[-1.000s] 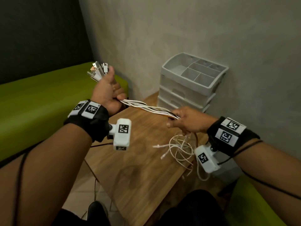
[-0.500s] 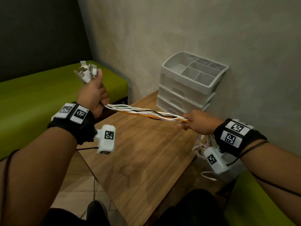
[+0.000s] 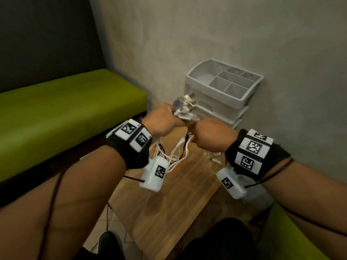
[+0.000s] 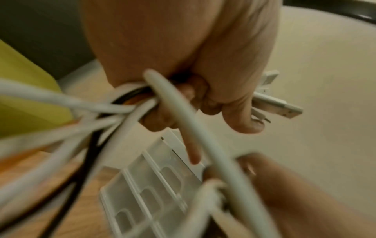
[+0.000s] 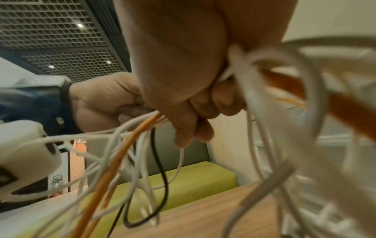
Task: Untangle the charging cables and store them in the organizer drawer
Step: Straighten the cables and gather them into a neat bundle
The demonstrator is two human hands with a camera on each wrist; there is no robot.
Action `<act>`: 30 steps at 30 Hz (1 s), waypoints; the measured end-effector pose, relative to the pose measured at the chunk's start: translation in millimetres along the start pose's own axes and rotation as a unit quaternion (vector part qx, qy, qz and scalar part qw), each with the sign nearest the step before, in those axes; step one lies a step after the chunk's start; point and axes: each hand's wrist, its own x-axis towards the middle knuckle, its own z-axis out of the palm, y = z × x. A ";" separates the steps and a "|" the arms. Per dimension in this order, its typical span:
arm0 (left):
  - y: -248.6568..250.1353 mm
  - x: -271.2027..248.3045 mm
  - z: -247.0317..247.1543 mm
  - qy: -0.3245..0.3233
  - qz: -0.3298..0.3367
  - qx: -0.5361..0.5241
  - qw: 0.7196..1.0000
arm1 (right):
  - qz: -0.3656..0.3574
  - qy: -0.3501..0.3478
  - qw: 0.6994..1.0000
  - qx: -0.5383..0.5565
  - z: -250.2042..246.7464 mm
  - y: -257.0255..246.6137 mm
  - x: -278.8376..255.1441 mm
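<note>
A bundle of charging cables (image 3: 176, 152), mostly white with one orange and one black, hangs in loops between my two fists above the wooden table (image 3: 161, 209). My left hand (image 3: 163, 121) grips the bundle near its USB plugs (image 3: 185, 107), which stick out past the thumb (image 4: 242, 119). Right beside it, my right hand (image 3: 210, 134) grips the cables (image 5: 142, 161) further along, the rest trailing down (image 5: 284, 145). The grey organizer (image 3: 221, 91), with closed drawers (image 4: 150, 198) and an open compartment tray on top, stands against the wall just behind the hands.
A green bench (image 3: 65, 107) runs along the left of the table. A concrete wall (image 3: 225, 34) closes the back and right. Another green cushion (image 3: 293, 239) shows at the lower right, and a dark shoe (image 3: 109, 244) on the floor below.
The hands were apart with the cables stretched taut between them; now they have come together in front of the organizer and the cables hang slack in loops.
</note>
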 end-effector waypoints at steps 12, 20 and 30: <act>-20.1 3.1 -114.6 0.244 -0.036 -0.056 0.968 | 0.192 -0.094 0.939 0.269 40.1 61.4 -46.0; -35.8 0.3 -129.0 0.275 -0.072 0.127 0.950 | 0.185 -0.147 0.963 0.128 35.4 83.3 -52.5; 1.7 2.6 0.3 -0.046 0.030 0.148 0.988 | 0.067 -0.045 0.994 0.073 -6.9 16.2 -0.4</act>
